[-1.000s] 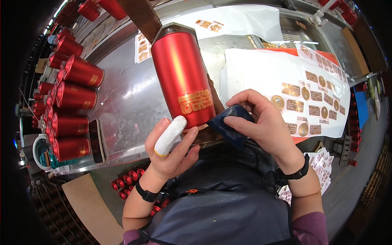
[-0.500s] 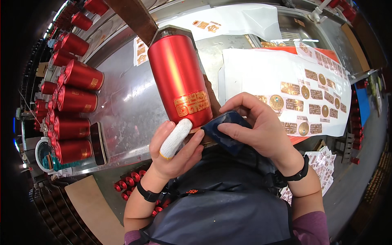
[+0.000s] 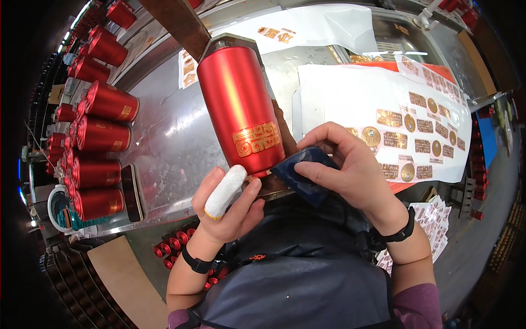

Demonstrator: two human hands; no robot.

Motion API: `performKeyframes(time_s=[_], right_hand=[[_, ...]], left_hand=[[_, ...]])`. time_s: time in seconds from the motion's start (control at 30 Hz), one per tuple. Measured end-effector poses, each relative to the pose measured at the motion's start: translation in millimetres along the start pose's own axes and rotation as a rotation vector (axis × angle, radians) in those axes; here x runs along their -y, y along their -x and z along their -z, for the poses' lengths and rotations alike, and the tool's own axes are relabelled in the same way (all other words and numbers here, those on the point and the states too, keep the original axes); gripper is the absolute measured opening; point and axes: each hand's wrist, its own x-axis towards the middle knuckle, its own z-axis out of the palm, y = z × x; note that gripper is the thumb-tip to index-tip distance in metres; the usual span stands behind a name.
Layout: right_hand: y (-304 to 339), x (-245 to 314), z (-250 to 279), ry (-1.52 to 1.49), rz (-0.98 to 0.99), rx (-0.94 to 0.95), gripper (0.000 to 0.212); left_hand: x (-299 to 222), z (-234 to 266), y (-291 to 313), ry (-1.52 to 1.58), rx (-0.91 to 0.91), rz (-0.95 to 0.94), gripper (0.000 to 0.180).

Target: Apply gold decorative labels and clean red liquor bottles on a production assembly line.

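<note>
A shiny red canister (image 3: 234,98) with a gold patterned decal (image 3: 256,139) near its lower end lies on a brown holder (image 3: 175,24) over the metal table. My right hand (image 3: 345,170) pinches a flat dark blue scraper (image 3: 303,174) between thumb and fingers. One corner of the scraper is at the canister's lower right end; whether it touches is unclear. My left hand (image 3: 227,205) is open just below the canister's lower left end, fingers apart and holding nothing. A white knitted finger cover (image 3: 226,192) with a yellow edge sits on one of its fingers.
Right of the canister, a white sheet (image 3: 339,93) carries several gold and brown decals. Another decal sheet (image 3: 329,27) lies behind. Red canisters (image 3: 104,134) stand stacked at the left beside a dark oblong block (image 3: 131,192). Loose decal sheets (image 3: 430,230) are lower right.
My left hand has drawn slightly left, away from the canister's end and the scraper's corner. The scraper has tilted a little. At far left, red canisters in the back row have shifted.
</note>
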Motion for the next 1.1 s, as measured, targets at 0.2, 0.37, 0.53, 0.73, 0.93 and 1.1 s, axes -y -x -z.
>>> performKeyframes(time_s=[0.2,0.37,0.53,0.73,0.93,1.1], right_hand=[[-1.9,-3.4,1.5,-0.008,-0.009,0.003,0.029],[-2.9,-4.9,2.7,-0.009,-0.017,0.004,0.029],[-3.9,-6.6,3.5,0.011,-0.024,-0.002,0.029],[-5.2,-9.8,2.9,-0.020,-0.027,0.005,0.029],[-5.2,-9.4,2.9,-0.032,-0.023,0.009,0.029],[-5.2,-10.6,2.6,-0.027,-0.017,0.004,0.029]], left_hand=[[3.6,2.0,1.6,0.069,-0.095,-0.099,0.037],[1.3,1.1,-3.7,0.008,-0.026,-0.103,0.032],[1.0,-2.6,-10.3,-0.001,-0.099,-0.092,0.034],[0.1,-3.5,-13.0,-0.049,-0.102,-0.120,0.036],[-1.3,-5.7,-13.1,-0.096,-0.082,-0.099,0.035],[-1.6,-4.4,-9.8,-0.087,-0.074,-0.075,0.036]])
